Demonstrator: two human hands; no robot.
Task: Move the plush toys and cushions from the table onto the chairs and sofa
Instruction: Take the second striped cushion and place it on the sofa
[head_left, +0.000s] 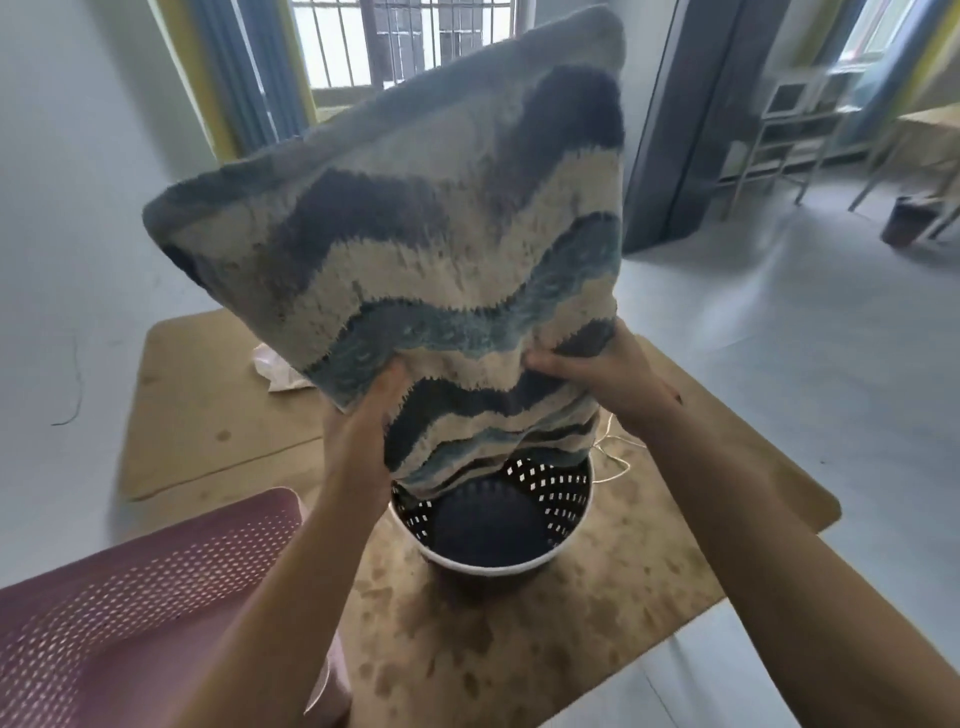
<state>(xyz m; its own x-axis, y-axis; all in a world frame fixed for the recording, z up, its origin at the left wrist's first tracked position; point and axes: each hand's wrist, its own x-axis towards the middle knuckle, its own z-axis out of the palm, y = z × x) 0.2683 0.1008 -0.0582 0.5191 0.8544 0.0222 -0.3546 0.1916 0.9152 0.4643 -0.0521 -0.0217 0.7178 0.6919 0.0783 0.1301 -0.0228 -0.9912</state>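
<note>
Head view: one cushion (415, 234), shaggy with wavy blue, navy and cream bands, is held upright and tilted in the air above one brown table (208, 405). Two hands grasp it near its lower end. The left hand (363, 415) curls round the left edge with the thumb on the front, and the right hand (608, 374) bunches the fabric at the right edge. The cushion's bottom corner hangs over one white perforated basket (488, 569) holding one dark ball (488, 525); contact cannot be told. One pink mesh chair (130, 597) stands at the lower left. One white crumpled scrap (278, 369) and one cord (613, 457) lie on the table.
</note>
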